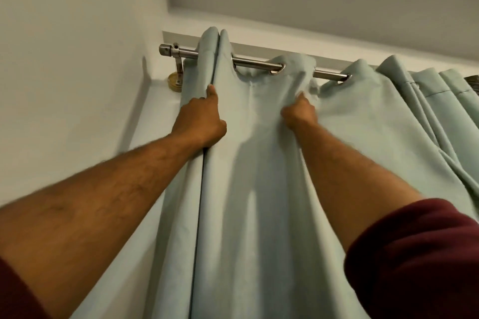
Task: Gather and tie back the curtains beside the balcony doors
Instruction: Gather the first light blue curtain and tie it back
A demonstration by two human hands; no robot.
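The pale green curtain [259,163] hangs spread on the metal rod [254,62], so the left hand [201,122], its grip clenched on the folds near the wall, should hold firm while the right hand [299,112], grasping cloth below a ring [277,70], slides it leftward smoothly.

The fingers of the left hand [201,122] are tucked out of sight behind a fold of the curtain [259,189], only the thumb and back of the hand showing, and the right hand [299,111] has its fingertips buried in bunched cloth, so its grip is unclear. The rod [255,62] is covered wherever the cloth passes over it and vanishes behind the folds at the right of the frame. The curtain's lower part is cut off by the bottom edge, and both sleeves [414,254] run out at the lower corners.
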